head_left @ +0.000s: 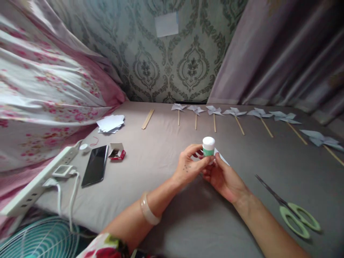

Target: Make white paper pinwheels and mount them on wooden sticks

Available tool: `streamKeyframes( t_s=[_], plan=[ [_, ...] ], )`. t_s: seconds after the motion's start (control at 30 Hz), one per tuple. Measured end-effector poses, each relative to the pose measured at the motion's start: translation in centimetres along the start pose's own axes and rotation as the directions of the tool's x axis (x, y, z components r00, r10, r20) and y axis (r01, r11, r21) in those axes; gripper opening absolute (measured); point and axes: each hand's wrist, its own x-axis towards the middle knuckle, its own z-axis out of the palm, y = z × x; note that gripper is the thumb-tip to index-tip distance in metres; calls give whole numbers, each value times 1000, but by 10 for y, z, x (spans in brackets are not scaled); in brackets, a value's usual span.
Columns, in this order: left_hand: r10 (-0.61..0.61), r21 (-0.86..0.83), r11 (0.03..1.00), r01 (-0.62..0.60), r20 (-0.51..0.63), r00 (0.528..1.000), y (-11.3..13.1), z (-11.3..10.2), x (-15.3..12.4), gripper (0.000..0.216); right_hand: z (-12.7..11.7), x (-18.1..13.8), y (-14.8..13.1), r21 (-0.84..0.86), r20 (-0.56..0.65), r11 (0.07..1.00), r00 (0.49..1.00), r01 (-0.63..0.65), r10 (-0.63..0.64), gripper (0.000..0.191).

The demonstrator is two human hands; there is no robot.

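Upright between my hands is a small bottle (209, 146) with a white cap and a green band. My left hand (189, 163) is closed round its left side, thumb across the lower part. My right hand (224, 179) is closed against the bottle's base, its fingers curled underneath and partly hidden. Behind my right thumb an edge of white paper (222, 157) shows; whether that hand also grips it I cannot tell. To the right lie scissors (290, 211) with green handles, blades pointing away from me.
Several paper pinwheels (214, 111) on sticks line the far side. Further left lie loose sticks (147, 119), stacked paper (110, 123), an open small red box (117, 152), a phone (95, 166), a white cap (85, 148) and a power strip (37, 181). A fan (40, 238) stands lower left.
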Motion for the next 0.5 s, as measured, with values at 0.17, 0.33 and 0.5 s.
streamKeyframes(
  t_s=[0.17,0.33,0.5],
  plan=[
    [-31,77,996,53,-267,963,-10,-57,29,28,-13,-8,-9,15,-67,999,997,-32,33,38],
    [15,473,806,356,-617,786,-32,-137,44,23,-14,-8,-20,140,-193,988,977,-63,89,34],
    [-53,543,582,605,-718,694,-44,-165,40,19,-14,-6,-24,166,-238,982,963,-85,124,37]
  ],
)
